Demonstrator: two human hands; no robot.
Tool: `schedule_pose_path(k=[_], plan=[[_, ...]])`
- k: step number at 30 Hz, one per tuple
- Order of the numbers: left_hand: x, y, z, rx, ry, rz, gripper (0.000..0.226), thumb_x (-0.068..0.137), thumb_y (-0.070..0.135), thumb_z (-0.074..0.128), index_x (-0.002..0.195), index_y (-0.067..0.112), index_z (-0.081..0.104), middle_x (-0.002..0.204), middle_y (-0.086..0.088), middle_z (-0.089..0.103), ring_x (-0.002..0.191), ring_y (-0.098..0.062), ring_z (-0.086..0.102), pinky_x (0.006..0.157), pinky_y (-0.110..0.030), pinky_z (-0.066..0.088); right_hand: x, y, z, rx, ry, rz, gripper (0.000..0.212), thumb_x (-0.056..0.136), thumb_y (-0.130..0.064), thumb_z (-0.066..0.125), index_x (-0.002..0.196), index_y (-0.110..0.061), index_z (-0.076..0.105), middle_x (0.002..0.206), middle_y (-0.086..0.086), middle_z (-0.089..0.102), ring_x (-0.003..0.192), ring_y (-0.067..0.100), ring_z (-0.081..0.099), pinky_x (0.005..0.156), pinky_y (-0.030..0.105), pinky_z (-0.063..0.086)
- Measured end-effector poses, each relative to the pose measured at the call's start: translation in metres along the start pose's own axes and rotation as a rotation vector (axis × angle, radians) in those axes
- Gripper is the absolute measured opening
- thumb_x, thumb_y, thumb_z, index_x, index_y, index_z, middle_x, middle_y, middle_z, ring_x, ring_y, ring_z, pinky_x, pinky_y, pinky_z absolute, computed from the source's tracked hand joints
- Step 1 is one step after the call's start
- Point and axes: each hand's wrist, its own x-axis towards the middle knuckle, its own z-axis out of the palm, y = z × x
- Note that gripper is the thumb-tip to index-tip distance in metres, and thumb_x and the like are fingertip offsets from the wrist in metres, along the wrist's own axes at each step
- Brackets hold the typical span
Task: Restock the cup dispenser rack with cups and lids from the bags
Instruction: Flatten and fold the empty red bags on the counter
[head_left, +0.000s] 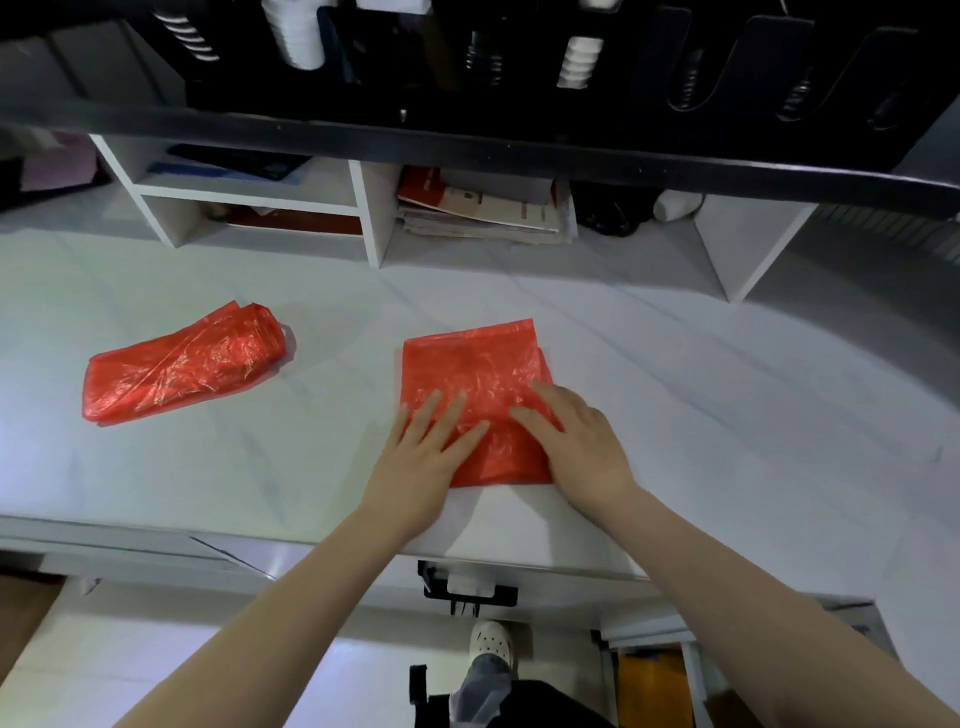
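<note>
**Both hands flat on folded red bag, centre of counter**

Folded red plastic bag lies flat on the white counter, near its front edge, dead centre of view. Roughly rectangular, long axis running front-to-back, far edge slightly skewed up to the right. Thin, translucent, crinkled film; looks empty and layered, a second ply peeks out along the right side.

Left hand presses the near-left corner, fingers straight and spread, pointing away and slightly right. Right hand presses the near-right part, fingers extended and angled left toward the other hand. Neither hand grips; both are flat on the film, fingertips close together but not overlapping.

Second red bag sits well apart to the left, loosely rolled into a tube, long axis diagonal: low-left to upper-right, open end at upper right.

Black cup dispenser rack overhead at the back; white cup stacks visible in some slots. White cubby shelf below it holds papers.
</note>
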Motion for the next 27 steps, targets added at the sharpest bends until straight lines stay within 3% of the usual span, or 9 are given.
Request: schedule_pose_path(k=[3,6,9,14,18,20,22,25,27], plan=[[0.004,-0.010,0.013,-0.184,-0.320,-0.056,0.062,0.096,0.024,0.035,0.150,0.040,0.008,0.161,0.004,0.001,0.148,-0.020,-0.002,0.119,-0.040,-0.006,0.003,0.009,0.004,0.058,-0.251,-0.091,0.048,0.098,-0.014,0.048,0.144,-0.026,0.042,0.156,0.002,0.029,0.144,0.025,0.025,0.114,0.041,0.025],[0.011,-0.022,0.016,-0.248,-0.335,-0.024,0.063,0.094,0.059,0.032,0.149,0.044,0.004,0.160,0.011,-0.003,0.147,-0.012,-0.007,0.116,-0.032,-0.012,-0.001,0.020,0.006,0.264,-0.277,-0.009,0.049,0.099,-0.034,0.046,0.147,-0.031,0.035,0.156,-0.007,0.028,0.145,0.013,0.021,0.118,0.034,0.017],[0.017,-0.027,0.012,-0.254,-0.345,-0.007,0.082,0.081,0.074,0.043,0.149,0.044,0.007,0.159,0.014,-0.002,0.147,-0.009,-0.005,0.116,-0.030,-0.010,-0.003,0.026,0.003,0.332,-0.364,0.056,0.083,0.077,-0.067,0.058,0.147,-0.037,0.027,0.154,-0.015,0.027,0.142,0.003,0.018,0.116,0.027,0.018],[0.022,-0.032,0.002,-0.417,-0.262,-0.062,0.069,0.084,0.042,0.062,0.146,0.038,0.031,0.155,0.014,0.026,0.142,-0.009,0.022,0.113,-0.021,0.015,0.004,0.030,-0.001,0.608,-0.207,0.215,0.046,0.073,-0.011,0.067,0.116,-0.028,0.061,0.130,-0.012,0.056,0.118,0.005,0.051,0.096,0.009,0.035],[0.025,-0.051,-0.008,-0.759,-0.165,-0.317,0.045,0.078,0.010,0.065,0.113,0.037,0.056,0.110,0.012,0.064,0.095,-0.006,0.060,0.078,-0.006,0.037,0.024,0.039,-0.005,0.813,-0.071,0.507,0.019,0.084,-0.022,0.070,0.103,-0.023,0.070,0.099,-0.007,0.070,0.093,0.010,0.065,0.088,0.029,0.051],[0.031,-0.056,-0.006,-0.801,0.011,-0.440,0.028,0.082,0.011,0.068,0.094,0.034,0.059,0.086,0.015,0.065,0.078,-0.005,0.060,0.065,-0.007,0.037,0.034,0.042,-0.002,0.778,-0.047,0.558,0.025,0.086,-0.029,0.068,0.109,-0.022,0.063,0.097,-0.010,0.068,0.090,0.011,0.063,0.079,0.022,0.049],[0.039,-0.055,0.000,-0.759,0.114,-0.535,0.018,0.083,0.019,0.070,0.096,0.028,0.060,0.080,0.016,0.062,0.075,-0.009,0.059,0.062,-0.012,0.037,0.041,0.040,0.002,0.744,-0.006,0.604,0.034,0.085,-0.029,0.069,0.114,-0.025,0.053,0.089,-0.010,0.064,0.083,0.010,0.061,0.068,0.014,0.044],[0.052,-0.048,0.007,-0.726,0.167,-0.613,0.040,0.080,0.017,0.071,0.117,0.023,0.057,0.096,0.006,0.064,0.086,-0.018,0.061,0.067,-0.022,0.039,0.049,0.039,0.010,0.662,0.015,0.646,0.052,0.081,-0.030,0.071,0.124,-0.028,0.042,0.078,-0.007,0.059,0.077,0.016,0.060,0.067,0.027,0.045],[0.057,-0.044,0.008,-0.676,0.161,-0.596,0.058,0.080,0.013,0.068,0.133,0.024,0.047,0.117,0.001,0.059,0.096,-0.021,0.059,0.075,-0.026,0.040,0.054,0.040,0.011,0.582,0.012,0.625,0.061,0.080,-0.033,0.071,0.130,-0.029,0.037,0.089,-0.005,0.060,0.084,0.018,0.061,0.073,0.031,0.047]])
